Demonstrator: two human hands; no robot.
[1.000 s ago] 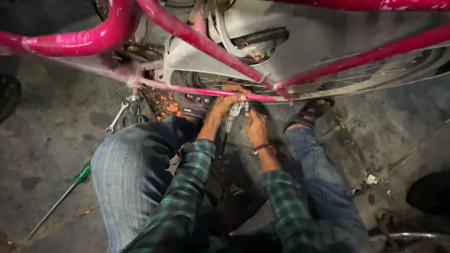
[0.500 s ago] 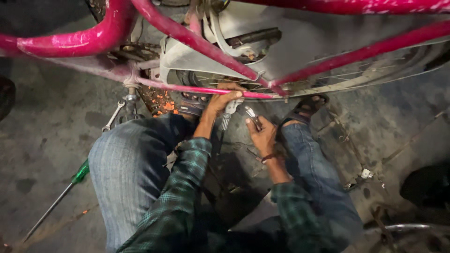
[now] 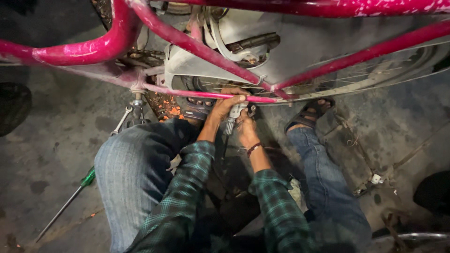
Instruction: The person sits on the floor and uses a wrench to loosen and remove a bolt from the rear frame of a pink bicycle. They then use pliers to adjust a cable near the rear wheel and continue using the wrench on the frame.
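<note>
A pink bicycle frame (image 3: 197, 47) stands over my knees, with its rear wheel (image 3: 356, 79) to the right. My left hand (image 3: 225, 104) grips the thin pink lower stay (image 3: 187, 92) from below, fingers curled over it. Just to the right of it, my right hand (image 3: 244, 127) holds a small metal tool (image 3: 233, 117) upright against the stay. A red thread band circles my right wrist. Both sleeves are green plaid. What the tool's tip touches is hidden behind my fingers.
A green-handled screwdriver (image 3: 65, 204) lies on the concrete floor at the left. A spanner (image 3: 123, 119) rests near the pedal crank (image 3: 137, 105). My sandalled feet (image 3: 309, 112) sit under the wheel. A dark tyre (image 3: 11, 105) is at the far left; metal scraps (image 3: 375, 180) lie right.
My right hand has moved in closer to the left hand and brought the metal tool up to the stay. The left hand keeps its grip on the stay.
</note>
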